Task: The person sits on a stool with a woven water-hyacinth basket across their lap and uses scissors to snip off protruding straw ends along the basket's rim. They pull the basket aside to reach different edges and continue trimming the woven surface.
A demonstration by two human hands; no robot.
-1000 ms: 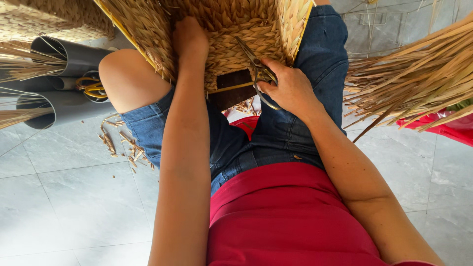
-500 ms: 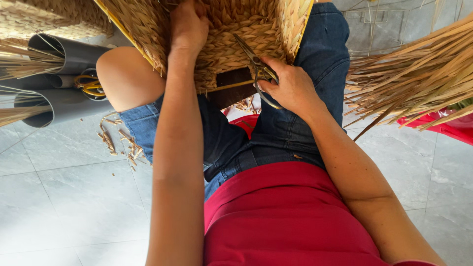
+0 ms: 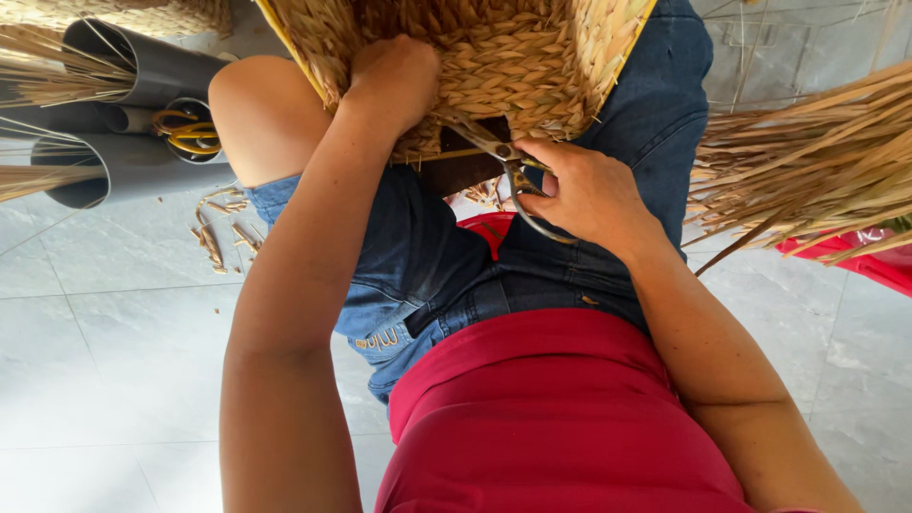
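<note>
Head view, looking down at a seated person. Nearest is the red shirt [image 3: 560, 418], with blue denim shorts [image 3: 418, 266] just beyond it over both thighs. The grey tiled floor [image 3: 104, 361] lies to the left and right of the legs.

The right hand [image 3: 591, 195] sits right of centre above the lap; its grip is closed through the loop handles of a pair of metal scissors [image 3: 508, 166], whose blades point left and far, touching the lower edge of the woven basket. Whether the blades are parted cannot be told.

The left hand [image 3: 397, 81] lies farther and to the left, its grip a closed fist pressed on the surface of the tan woven straw basket with a yellow rim [image 3: 513, 57]. This basket rests across the knees at the far centre of the scene, its near edge just above the scissors.

On the floor at the left, short straw offcuts [image 3: 220, 233] lie scattered near the bare knee. Beyond them, at the far left, grey plastic pipes [image 3: 142, 76] lie on their sides holding bundles of dry straw; yellow-handled scissors [image 3: 190, 133] sit in one pipe mouth. At the far right, a loose sheaf of long dry straw stalks [image 3: 807, 152] fans across a red container [image 3: 845, 261].
</note>
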